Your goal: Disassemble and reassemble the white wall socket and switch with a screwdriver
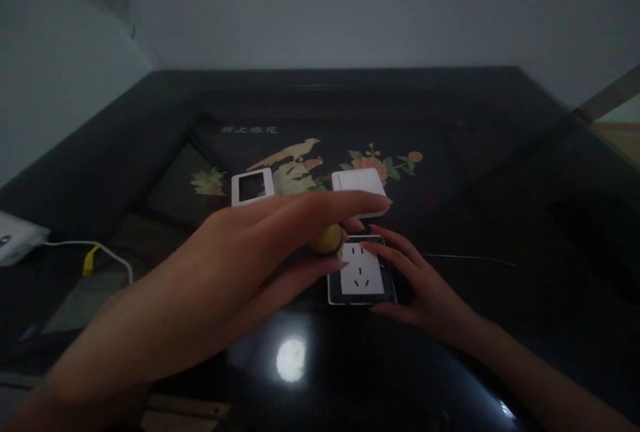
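Note:
My left hand (250,252) reaches in from the left, its fingers closed round a screwdriver (327,240). Only the yellow rounded handle shows; the shaft and tip are hidden. Just beyond the fingertips lies a white wall socket (361,272) with a dark surround, flat on the dark table. My right hand (413,275), with a ring on one finger, holds the socket at its right side. Its fingers rest on the upper part and the thumb is by the lower edge. Behind the left hand are a white cover frame (253,187) and a white switch panel (360,182), partly covered by the fingers.
The glossy black table (480,152) carries a bird-and-flower picture. At the left edge sits a white power strip or adapter (17,239) with a white cable (117,255) bearing a yellow tag. A thin pale line (470,259) extends right of my right hand. A wall stands behind.

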